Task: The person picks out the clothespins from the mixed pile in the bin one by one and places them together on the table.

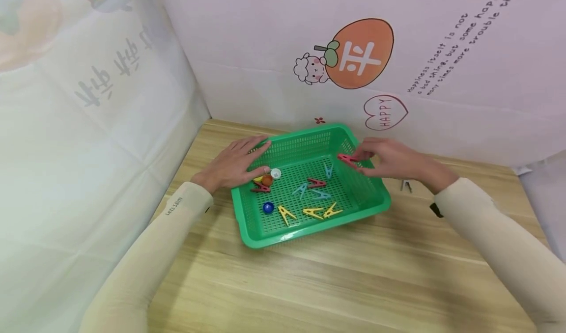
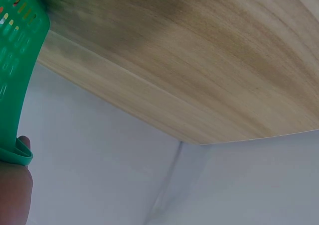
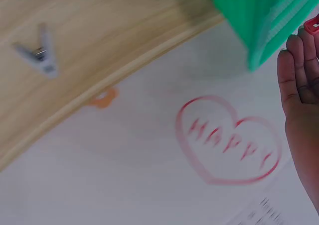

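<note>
Head view: right hand (image 1: 391, 158) pinches red clothespin (image 1: 347, 160) over basket (image 1: 318, 227) that left hand (image 1: 236, 164), fingers extended, touches

Wood-grain table (image 1: 287, 284) beside white walls (image 1: 256, 43) with cartoon fruit prints (image 1: 382, 41).

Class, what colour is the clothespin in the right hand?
Red; the clothespin shows best in the head view.

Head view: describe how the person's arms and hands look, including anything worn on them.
Both arms wear long cream sleeves ending at the wrists, the left sleeve with small dark lettering near its cuff, the right sleeve with none visible. The left hand and right hand are bare, without gloves. A small dark piece shows by the right cuff; what it is cannot be told.
</note>
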Motion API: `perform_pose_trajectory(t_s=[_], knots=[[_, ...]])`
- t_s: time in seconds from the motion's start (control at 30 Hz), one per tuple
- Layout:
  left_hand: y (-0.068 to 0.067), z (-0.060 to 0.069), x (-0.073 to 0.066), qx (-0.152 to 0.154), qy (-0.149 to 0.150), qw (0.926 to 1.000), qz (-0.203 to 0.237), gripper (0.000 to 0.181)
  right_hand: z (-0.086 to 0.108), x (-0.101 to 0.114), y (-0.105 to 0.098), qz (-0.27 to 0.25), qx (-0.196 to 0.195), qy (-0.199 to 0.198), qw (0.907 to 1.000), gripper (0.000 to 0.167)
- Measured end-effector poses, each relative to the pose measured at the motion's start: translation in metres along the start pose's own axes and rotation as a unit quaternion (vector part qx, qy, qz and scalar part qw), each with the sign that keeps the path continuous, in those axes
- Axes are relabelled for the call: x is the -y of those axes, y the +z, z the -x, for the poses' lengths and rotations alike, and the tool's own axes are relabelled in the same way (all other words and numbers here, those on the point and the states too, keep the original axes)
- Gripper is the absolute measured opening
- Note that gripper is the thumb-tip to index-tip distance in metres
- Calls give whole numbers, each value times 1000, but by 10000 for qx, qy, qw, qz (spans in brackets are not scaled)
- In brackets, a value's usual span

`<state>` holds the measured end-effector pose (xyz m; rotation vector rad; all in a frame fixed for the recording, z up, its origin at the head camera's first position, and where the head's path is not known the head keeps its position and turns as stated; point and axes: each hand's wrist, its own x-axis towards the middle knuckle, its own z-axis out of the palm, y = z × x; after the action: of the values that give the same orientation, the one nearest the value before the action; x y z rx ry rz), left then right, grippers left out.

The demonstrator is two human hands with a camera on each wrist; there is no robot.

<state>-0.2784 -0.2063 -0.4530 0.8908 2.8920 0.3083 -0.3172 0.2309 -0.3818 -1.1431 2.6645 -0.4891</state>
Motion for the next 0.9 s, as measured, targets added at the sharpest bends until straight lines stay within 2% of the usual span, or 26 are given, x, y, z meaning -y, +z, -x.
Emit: perform_pose_trajectory(t_s=[0.13,0.27,0.37,0.5,0.6,0.9], knots=[[-1,0,0,23,-4,10000,-29,82,27,-14,-4,88,-365,440,9983,27],[-1,0,0,15,9,10000,-50,82,48,-24,-6,311,-667,687,9949,29],[-1,0,0,-2,17,10000,-24,82,63,-33,-6,375,-873,876,9916,30],[0,0,1,-9,30,10000,-18,82,84,-50,-3,287,-1036,1362,9848,33],[1,0,2,-22,41,10000,-39,83,97,-66,4,191,-1049,1748,9788,36],[0,1,1,-65,72,9999,41,82,132,-105,40,10,-1129,2250,9678,39]])
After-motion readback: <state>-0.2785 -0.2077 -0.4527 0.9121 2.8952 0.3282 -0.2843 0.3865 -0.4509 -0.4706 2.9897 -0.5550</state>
